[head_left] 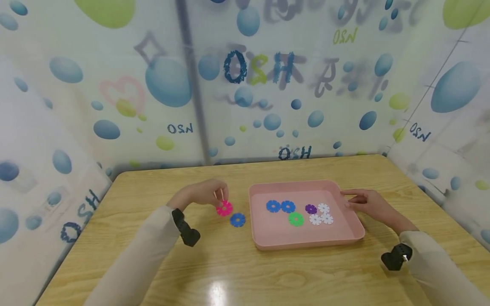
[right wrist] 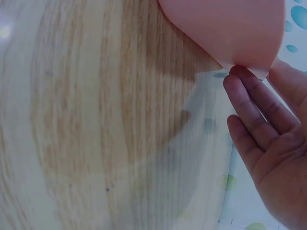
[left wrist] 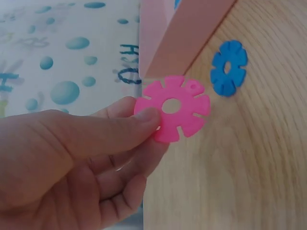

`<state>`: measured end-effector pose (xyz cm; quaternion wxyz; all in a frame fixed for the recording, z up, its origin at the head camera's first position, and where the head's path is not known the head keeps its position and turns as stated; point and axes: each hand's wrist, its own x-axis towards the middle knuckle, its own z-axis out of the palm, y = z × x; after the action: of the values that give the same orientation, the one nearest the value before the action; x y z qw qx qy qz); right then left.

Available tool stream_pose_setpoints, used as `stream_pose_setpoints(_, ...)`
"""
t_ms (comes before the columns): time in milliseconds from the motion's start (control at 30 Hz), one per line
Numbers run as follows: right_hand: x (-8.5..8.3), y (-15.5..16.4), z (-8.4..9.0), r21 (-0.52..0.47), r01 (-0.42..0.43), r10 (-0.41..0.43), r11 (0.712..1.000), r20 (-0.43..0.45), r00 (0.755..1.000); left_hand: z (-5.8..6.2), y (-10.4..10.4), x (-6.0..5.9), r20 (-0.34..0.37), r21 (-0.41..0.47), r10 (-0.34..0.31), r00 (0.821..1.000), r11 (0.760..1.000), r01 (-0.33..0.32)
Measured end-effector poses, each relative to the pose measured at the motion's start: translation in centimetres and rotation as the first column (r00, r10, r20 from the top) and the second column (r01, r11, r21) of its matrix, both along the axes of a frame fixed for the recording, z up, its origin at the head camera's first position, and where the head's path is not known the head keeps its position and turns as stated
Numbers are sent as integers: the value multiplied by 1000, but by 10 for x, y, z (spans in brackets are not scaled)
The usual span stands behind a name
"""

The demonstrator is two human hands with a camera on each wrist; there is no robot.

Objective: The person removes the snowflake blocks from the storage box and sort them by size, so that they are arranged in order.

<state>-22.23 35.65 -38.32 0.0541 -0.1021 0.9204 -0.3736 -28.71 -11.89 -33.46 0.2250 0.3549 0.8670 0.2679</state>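
Left hand point(head_left: 203, 192) pinches pink disc point(head_left: 224, 208), middle of head view, left of pink tray point(head_left: 275, 236); blue disc point(head_left: 232, 220) on worktop point(head_left: 268, 276), just lower right of it. Right hand point(head_left: 369, 205) pinches tray rim, right side of view.

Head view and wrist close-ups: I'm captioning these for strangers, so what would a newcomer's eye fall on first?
Probably the bright pink snowflake disc, pinched in the left hand just left of the pink tray. Next, that tray on the wooden table, with the right hand at its right rim and a green snowflake disc among those inside. Behind, a pale, blue-dotted backdrop fills the upper head view.
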Motion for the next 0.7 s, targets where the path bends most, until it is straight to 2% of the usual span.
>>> stream_pose_setpoints(133,-1,1,-1,-7,-2,2,1000,-6,1000,-7,-8,2,54,-31,9,999,999,-8)
stream_pose_setpoints(267,-1,0,-1,-2,-1,1,1000,-9,1000,-15,-13,4,58,-15,8,998,1000,-7)
stream_pose_setpoints(500,1,-2,0,7,4,-4,1000,-9,1000,-29,-14,6,52,3,48,997,999,-48)
stream_pose_setpoints(700,3,-3,0,2,5,-5,1000,-22,1000,-36,-14,9,111,30,59,992,998,-63)
